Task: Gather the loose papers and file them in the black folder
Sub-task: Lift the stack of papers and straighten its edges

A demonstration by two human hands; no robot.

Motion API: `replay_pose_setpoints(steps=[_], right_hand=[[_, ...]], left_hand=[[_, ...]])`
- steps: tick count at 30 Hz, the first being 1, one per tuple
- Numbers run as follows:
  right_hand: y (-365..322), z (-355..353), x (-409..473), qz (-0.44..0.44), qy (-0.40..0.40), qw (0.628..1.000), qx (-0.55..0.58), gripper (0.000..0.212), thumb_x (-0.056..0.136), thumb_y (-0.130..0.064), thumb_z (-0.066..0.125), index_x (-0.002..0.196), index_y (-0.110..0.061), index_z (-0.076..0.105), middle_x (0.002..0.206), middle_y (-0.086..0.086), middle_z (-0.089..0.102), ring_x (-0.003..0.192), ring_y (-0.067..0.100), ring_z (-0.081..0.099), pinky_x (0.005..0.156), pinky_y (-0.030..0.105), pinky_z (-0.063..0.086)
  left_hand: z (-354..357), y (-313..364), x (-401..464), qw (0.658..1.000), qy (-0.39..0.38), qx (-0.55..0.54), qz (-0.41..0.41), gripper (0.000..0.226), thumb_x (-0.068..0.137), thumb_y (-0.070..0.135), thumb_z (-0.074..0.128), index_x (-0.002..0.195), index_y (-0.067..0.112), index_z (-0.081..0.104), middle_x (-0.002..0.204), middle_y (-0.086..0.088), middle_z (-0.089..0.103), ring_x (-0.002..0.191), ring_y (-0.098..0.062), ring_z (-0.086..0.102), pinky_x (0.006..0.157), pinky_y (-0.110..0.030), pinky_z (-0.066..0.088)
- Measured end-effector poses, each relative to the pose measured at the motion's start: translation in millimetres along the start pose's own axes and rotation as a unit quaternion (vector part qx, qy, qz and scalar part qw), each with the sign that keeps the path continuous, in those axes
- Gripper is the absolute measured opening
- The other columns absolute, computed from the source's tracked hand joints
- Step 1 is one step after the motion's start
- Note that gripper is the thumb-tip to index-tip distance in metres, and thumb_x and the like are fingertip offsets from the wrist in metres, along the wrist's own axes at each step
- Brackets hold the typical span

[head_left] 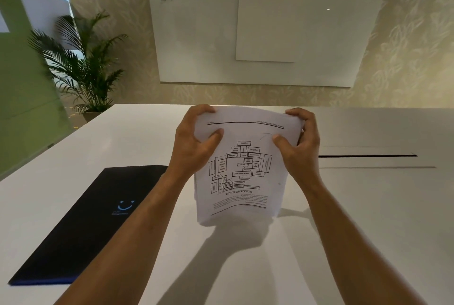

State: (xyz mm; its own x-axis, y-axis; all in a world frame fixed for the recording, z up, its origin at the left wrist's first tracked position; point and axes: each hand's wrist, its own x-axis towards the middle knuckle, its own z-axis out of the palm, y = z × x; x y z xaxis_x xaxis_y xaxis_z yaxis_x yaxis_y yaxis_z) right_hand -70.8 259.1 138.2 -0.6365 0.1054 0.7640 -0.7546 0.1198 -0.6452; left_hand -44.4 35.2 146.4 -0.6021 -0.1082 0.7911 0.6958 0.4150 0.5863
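White table point(368, 218), upside-down "WORKFLOW MODEL" papers point(242, 169) gripped by left hand point(194, 142) and right hand point(299, 147)

You've got a big white table point(368, 218) under everything, with a long dark slot point(367, 156) cut into the top over on the right side. Past the far edge there's a glossy whiteboard point(196, 41) on the wall, a bit of scribble in its upper left corner that's too small to read, and a plain white panel point(272, 22) overlapping its middle. The wallpaper point(412, 34) is beige with a pale leaf pattern. Off to the left, a potted palm point(83, 63) stands on the floor beside a green-tinted glass partition point(22, 83).
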Motion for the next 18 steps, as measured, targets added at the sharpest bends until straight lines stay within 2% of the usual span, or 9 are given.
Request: replay_pose_setpoints(steps=[3,5,7,9,11,15,18], right_hand=[[-1,-3,4,0.008,-0.004,1.0,0.024,0.061,0.075,0.001,0.069,0.12,-0.032,0.047,0.103,-0.022,0.059,0.084,0.002,0.067,0.06,0.015,0.054],[3,-5,1,0.037,-0.013,0.998,0.054,0.073,0.076,-0.001,0.07,0.13,-0.04,0.04,0.112,0.0,0.061,0.086,0.01,0.071,0.062,0.02,0.057],[9,-6,-6,0.085,-0.04,0.993,0.077,0.08,0.076,-0.006,0.072,0.136,-0.043,0.033,0.12,0.012,0.06,0.092,0.02,0.072,0.065,0.03,0.061],[18,-6,-16,0.126,-0.053,0.987,0.083,0.083,0.074,-0.008,0.074,0.139,-0.035,0.03,0.12,0.013,0.06,0.096,0.023,0.071,0.068,0.037,0.062],[26,-4,-24,0.155,-0.043,0.983,0.087,0.08,0.071,-0.009,0.073,0.138,-0.023,0.032,0.115,0.008,0.062,0.095,0.018,0.071,0.067,0.033,0.061],[36,-2,-31,0.179,-0.04,0.98,0.081,0.064,0.07,-0.01,0.073,0.126,-0.021,0.044,0.108,0.0,0.067,0.091,0.014,0.071,0.065,0.027,0.059],[37,1,-31,0.189,-0.046,0.978,0.074,0.054,0.069,-0.012,0.072,0.119,-0.02,0.054,0.106,0.003,0.07,0.088,0.013,0.072,0.064,0.024,0.058]], left_hand=[[-1,-3,1,1.0,0.028,-0.001,-0.007,0.037,0.082,0.023,0.07,0.11,0.032,0.046,0.105,0.022,0.052,0.091,-0.017,0.065,0.067,-0.034,0.062],[-2,-3,1,0.999,0.037,-0.007,-0.012,0.041,0.082,0.024,0.07,0.109,0.039,0.043,0.105,0.02,0.053,0.09,-0.019,0.066,0.066,-0.036,0.062],[-2,-3,0,0.999,0.034,-0.011,-0.012,0.047,0.083,0.025,0.071,0.116,0.039,0.041,0.107,0.026,0.052,0.09,-0.017,0.067,0.065,-0.034,0.062],[-1,-3,-1,1.0,0.022,-0.004,-0.009,0.054,0.083,0.026,0.071,0.123,0.041,0.039,0.109,0.034,0.051,0.094,-0.009,0.065,0.066,-0.028,0.062],[0,-5,-3,1.0,0.023,0.014,0.002,0.048,0.083,0.027,0.07,0.123,0.037,0.044,0.112,0.034,0.049,0.098,-0.004,0.062,0.07,-0.029,0.061],[1,-4,-2,0.999,0.044,0.016,-0.008,0.042,0.082,0.027,0.07,0.118,0.025,0.047,0.11,0.024,0.05,0.097,-0.017,0.063,0.073,-0.038,0.062],[2,-4,-4,0.999,0.044,-0.013,-0.019,0.057,0.082,0.023,0.072,0.127,0.026,0.038,0.109,0.027,0.05,0.095,-0.017,0.065,0.068,-0.034,0.062]])
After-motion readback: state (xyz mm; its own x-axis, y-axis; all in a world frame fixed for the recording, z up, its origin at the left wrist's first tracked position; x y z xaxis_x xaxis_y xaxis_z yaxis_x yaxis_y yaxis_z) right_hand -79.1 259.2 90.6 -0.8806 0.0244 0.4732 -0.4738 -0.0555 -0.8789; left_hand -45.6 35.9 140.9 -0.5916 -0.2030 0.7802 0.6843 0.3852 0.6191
